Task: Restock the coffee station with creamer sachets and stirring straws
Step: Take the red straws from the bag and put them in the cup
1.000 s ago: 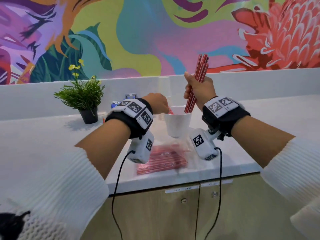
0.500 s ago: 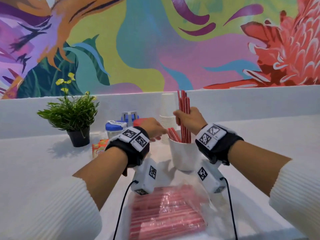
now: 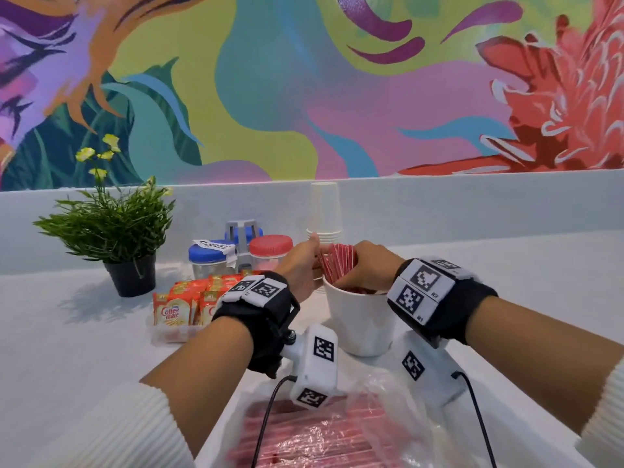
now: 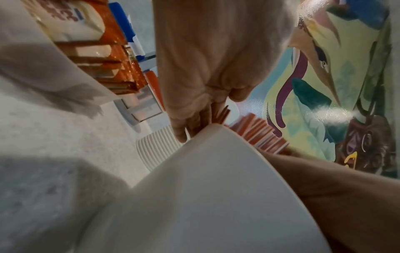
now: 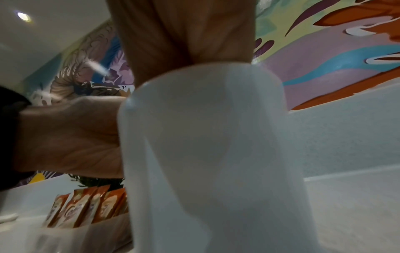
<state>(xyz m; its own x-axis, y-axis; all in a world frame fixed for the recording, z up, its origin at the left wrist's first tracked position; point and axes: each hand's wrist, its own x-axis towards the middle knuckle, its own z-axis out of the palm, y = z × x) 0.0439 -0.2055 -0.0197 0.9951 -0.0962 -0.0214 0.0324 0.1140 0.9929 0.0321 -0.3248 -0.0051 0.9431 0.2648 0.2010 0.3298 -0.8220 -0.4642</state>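
Straw packet [image 3: 310, 434]: clear plastic bag of red straws, nearest edge of the counter [image 3: 67, 332], mouth toward the cup. Probably the supply being drawn from, kept within reach.

White cup [image 3: 359, 319]: upright just beyond the packet, between both wrists. Holds the loose stirring straws [image 3: 337, 261], which fan up and lean left past the rim.

Right hand [image 3: 363, 265]: over the cup's right rim, fingers curled down onto the straw bundle, seemingly seating it. From the wrist view the cup wall blocks the fingertips, so I cannot tell whether it grips the bundle or only presses on it.

Left hand [image 3: 302, 265]: fingers straight, laid flat against the leaning straws at the cup's left rim; the left wrist view shows fingertips [image 4: 194, 118] at the rim against the red ends. Not curled round anything. Reads as a fence to stop the straws splaying or tipping out.

Creamer sachets [image 3: 184, 305]: orange packs standing in a clear tray [image 3: 165, 332], left of the cup, close to the left wrist. Appear already stocked.

Jars [image 3: 236, 258]: blue-lidded and red-lidded, in a grey caddy, behind the sachets.

Paper cups [image 3: 324, 214]: stacked, directly behind the white cup. A toppling straw could knock them; room there is tight.

Potted plant [image 3: 118, 238]: far left, well apart.

Mural wall [image 3: 304, 96]: farthest, behind the counter ledge.
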